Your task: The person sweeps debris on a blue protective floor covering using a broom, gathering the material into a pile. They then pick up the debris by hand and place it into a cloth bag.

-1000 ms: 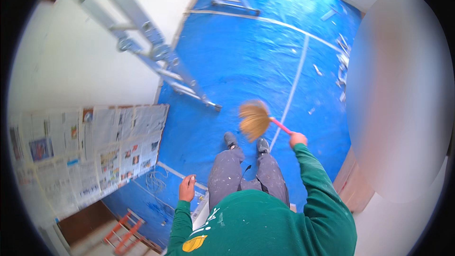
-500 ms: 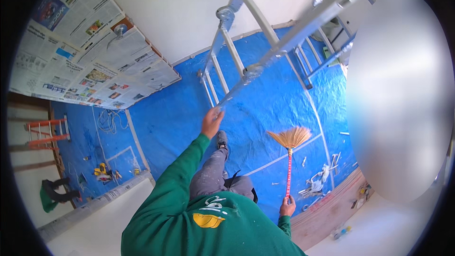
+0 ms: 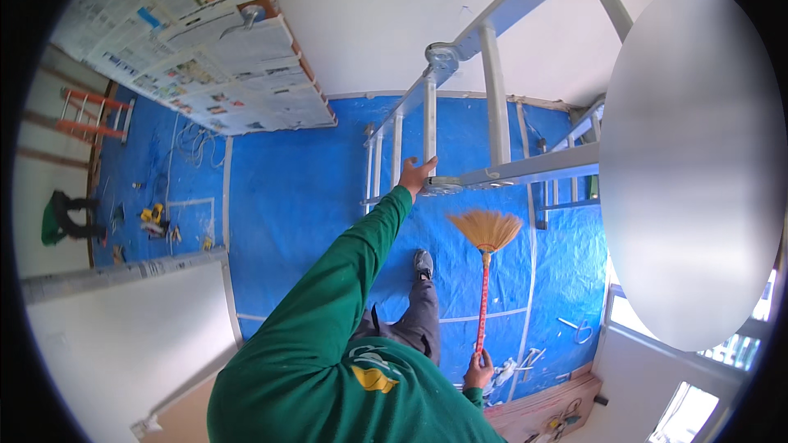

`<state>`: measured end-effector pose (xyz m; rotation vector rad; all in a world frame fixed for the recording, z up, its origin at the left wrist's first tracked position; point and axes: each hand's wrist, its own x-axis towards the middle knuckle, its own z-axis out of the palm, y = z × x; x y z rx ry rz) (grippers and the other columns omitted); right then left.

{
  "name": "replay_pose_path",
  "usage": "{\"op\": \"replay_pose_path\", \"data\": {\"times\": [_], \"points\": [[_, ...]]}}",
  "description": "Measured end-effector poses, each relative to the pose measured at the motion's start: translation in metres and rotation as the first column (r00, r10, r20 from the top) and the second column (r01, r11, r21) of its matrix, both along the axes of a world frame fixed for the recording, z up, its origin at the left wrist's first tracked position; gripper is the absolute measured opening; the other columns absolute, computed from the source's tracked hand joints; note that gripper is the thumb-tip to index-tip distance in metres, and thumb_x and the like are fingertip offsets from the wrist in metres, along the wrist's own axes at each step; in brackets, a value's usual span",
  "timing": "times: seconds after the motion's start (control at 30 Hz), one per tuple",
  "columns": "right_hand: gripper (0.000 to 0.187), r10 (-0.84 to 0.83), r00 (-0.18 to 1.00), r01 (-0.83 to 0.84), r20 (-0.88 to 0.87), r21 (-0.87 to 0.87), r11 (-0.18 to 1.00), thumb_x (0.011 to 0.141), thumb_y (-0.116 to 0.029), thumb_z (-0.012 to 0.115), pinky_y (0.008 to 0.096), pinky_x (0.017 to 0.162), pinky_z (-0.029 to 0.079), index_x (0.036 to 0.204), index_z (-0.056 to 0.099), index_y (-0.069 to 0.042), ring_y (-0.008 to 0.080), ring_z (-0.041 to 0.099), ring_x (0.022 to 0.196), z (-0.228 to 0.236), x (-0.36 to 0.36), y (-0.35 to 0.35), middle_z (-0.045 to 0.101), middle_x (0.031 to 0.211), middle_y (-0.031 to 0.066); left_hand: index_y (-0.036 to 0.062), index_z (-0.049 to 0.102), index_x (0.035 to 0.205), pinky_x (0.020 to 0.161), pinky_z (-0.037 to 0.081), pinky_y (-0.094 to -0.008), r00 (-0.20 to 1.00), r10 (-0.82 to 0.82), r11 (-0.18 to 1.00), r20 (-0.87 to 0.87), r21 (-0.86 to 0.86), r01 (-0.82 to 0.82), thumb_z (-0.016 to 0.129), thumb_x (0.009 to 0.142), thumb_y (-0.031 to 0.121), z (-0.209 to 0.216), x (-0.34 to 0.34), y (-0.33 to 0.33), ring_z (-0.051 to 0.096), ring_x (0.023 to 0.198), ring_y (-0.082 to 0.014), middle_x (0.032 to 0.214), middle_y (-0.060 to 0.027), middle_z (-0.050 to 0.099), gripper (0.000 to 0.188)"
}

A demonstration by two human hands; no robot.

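Note:
A silver folding ladder (image 3: 497,98) with round hinges stands open in front of me. My left hand (image 3: 417,176) grips its near rail just beside the lower hinge, the arm stretched forward. Down by my right side, my right hand (image 3: 478,369) is closed around the red handle of a broom (image 3: 486,234). The broom points away from me, its straw bristles fanned out over the blue floor sheet (image 3: 304,197). The palm side of the left hand is hidden by the rail.
Newspaper covers a door (image 3: 205,49) at left. Farther left are an orange ladder (image 3: 94,119), a yellow power tool (image 3: 153,215) and a bending person (image 3: 66,217). Another ladder (image 3: 566,203) stands right. Tools (image 3: 525,361) lie near boards at lower right. A blurred oval hides the far right.
My view has turned rightward and I have stepped. My left hand now holds the ladder rail close to the hinge. The broom, still in my right hand, has shifted slightly left in view.

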<state>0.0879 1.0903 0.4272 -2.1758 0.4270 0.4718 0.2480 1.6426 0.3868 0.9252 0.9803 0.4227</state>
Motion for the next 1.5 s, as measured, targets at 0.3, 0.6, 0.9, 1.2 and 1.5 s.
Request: {"op": "replay_pose_path", "data": {"times": [0.3, 0.6, 0.9, 1.2, 1.5], "points": [[0.035, 0.427, 0.895, -0.402, 0.129, -0.181, 0.898, 0.087, -0.017, 0.074, 0.0289, 0.045, 0.031, 0.117, 0.070, 0.001, 0.0058, 0.040, 0.052, 0.000, 0.212, -0.026, 0.054, 0.061, -0.0009, -0.0010, 0.064, 0.105, 0.065, 0.052, -0.0357, 0.997, -0.054, 0.996, 0.063, -0.066, 0.058, 0.077, 0.088, 0.030, -0.038, 0.010, 0.001, 0.065, 0.078, -0.0173, 0.088, -0.0084, 0.065, 0.037], [0.037, 0.494, 0.855, -0.486, 0.158, -0.089, 0.869, 0.087, -0.016, 0.072, 0.0283, 0.045, 0.032, 0.119, 0.069, 0.001, 0.0054, 0.042, 0.051, -0.008, 0.305, 0.017, 0.058, 0.065, 0.0000, -0.0020, 0.067, 0.099, 0.054, 0.050, -0.0343, 0.989, 0.131, 0.984, -0.071, -0.109, -0.138, 0.077, 0.086, 0.021, -0.012, -0.035, -0.065, 0.062, 0.063, -0.0168, 0.077, -0.0081, 0.066, 0.028], [0.032, 0.568, 0.794, -0.606, 0.217, 0.364, 0.708, 0.097, -0.024, 0.062, 0.0323, 0.059, 0.050, 0.121, 0.067, -0.003, 0.0157, 0.062, 0.066, -0.099, 0.399, 0.206, 0.068, 0.080, 0.0066, -0.0012, 0.068, 0.102, 0.056, 0.049, -0.0378, 0.968, 0.156, 0.986, -0.198, 0.089, -0.141, 0.073, 0.088, 0.030, -0.010, -0.052, -0.098, 0.063, 0.063, -0.0187, 0.074, -0.0108, 0.067, 0.035], [0.038, 0.867, 0.497, -0.836, -0.031, 0.249, 0.489, 0.095, -0.033, 0.064, 0.0300, 0.038, 0.039, 0.124, 0.067, -0.009, 0.0126, 0.051, 0.046, -0.178, 0.385, 0.516, 0.057, 0.063, 0.0041, 0.0010, 0.064, 0.107, 0.068, 0.050, -0.0433, 0.957, 0.134, 0.989, -0.258, 0.095, -0.113, 0.067, 0.092, 0.038, -0.001, -0.038, -0.099, 0.068, 0.075, -0.0326, 0.081, -0.0163, 0.069, 0.040], [0.034, 0.997, -0.054, -0.964, 0.048, -0.262, -0.040, 0.084, -0.032, 0.068, 0.0471, 0.080, 0.055, 0.108, 0.075, -0.009, 0.0418, 0.068, 0.092, -0.311, 0.416, 0.571, 0.072, 0.094, 0.0223, -0.0002, 0.061, 0.115, 0.060, 0.046, -0.0353, 0.946, 0.149, 0.989, -0.288, 0.059, -0.137, 0.064, 0.096, 0.033, 0.006, -0.040, -0.096, 0.060, 0.065, -0.0169, 0.072, -0.0082, 0.061, 0.038]]}}
